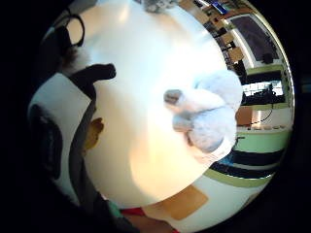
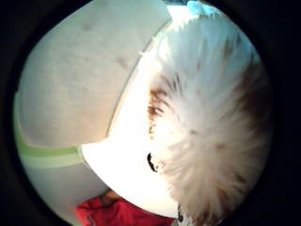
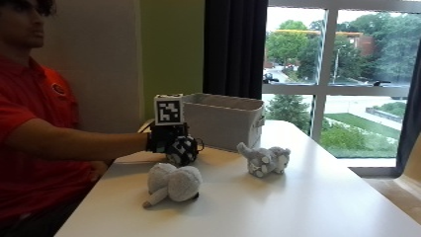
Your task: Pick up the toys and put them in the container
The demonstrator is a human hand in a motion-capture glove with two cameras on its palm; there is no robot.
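Outside view shows a person sitting at a white tabletop [image 3: 315, 197] with the gloved right hand [image 3: 172, 143] stretched forward, low above the surface. The fingers are curled around a small spotted black-and-white toy [image 3: 184, 150], which touches or almost touches the tabletop. Just behind the hand stands the grey fabric container [image 3: 224, 118], its open top higher than the hand, so I judge the coming move must lift the toy up and then away from the person, over the near rim. Two more toys wait on the tabletop: a grey plush elephant [image 3: 172, 183] lies on its side just in front of the hand, nearer to the camera, with its long axis about parallel to the front edge of the tabletop, and a second grey plush animal [image 3: 264, 159] stands further to the window side, near the container's corner. The thumb side palm view is filled by white fur with brown patches [image 2: 211, 122], very close to the palm, which agrees with a grip on the toy. The other hand is not visible.
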